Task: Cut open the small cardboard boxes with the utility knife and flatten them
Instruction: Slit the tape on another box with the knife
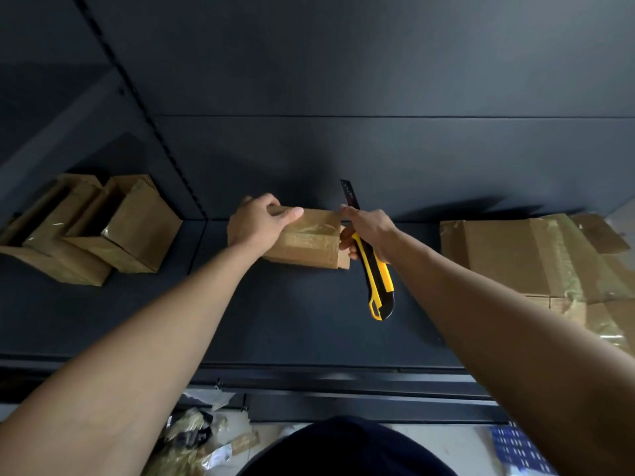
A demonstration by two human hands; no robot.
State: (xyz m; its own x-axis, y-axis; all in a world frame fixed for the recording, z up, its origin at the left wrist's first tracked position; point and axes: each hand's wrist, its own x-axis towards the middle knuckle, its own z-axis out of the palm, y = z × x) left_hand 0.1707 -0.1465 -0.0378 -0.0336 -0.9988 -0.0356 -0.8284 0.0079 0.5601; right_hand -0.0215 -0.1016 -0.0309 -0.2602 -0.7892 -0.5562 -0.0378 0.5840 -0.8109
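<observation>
A small taped cardboard box (309,240) lies in the middle of the dark shelf. My left hand (256,221) presses down on its left top, fingers wrapped over the far edge. My right hand (369,231) grips a yellow-and-black utility knife (378,280) at the box's right end. The extended blade (349,195) points away from me, past the box's far right corner. Whether the blade touches the box is hidden by my fingers.
Two or three small taped boxes (113,228) are heaped at the left of the shelf (292,321). Flattened cardboard (536,255) is piled at the right. A slotted upright post (151,121) rises at the back left. Scraps of tape and packaging (202,438) lie on the floor below.
</observation>
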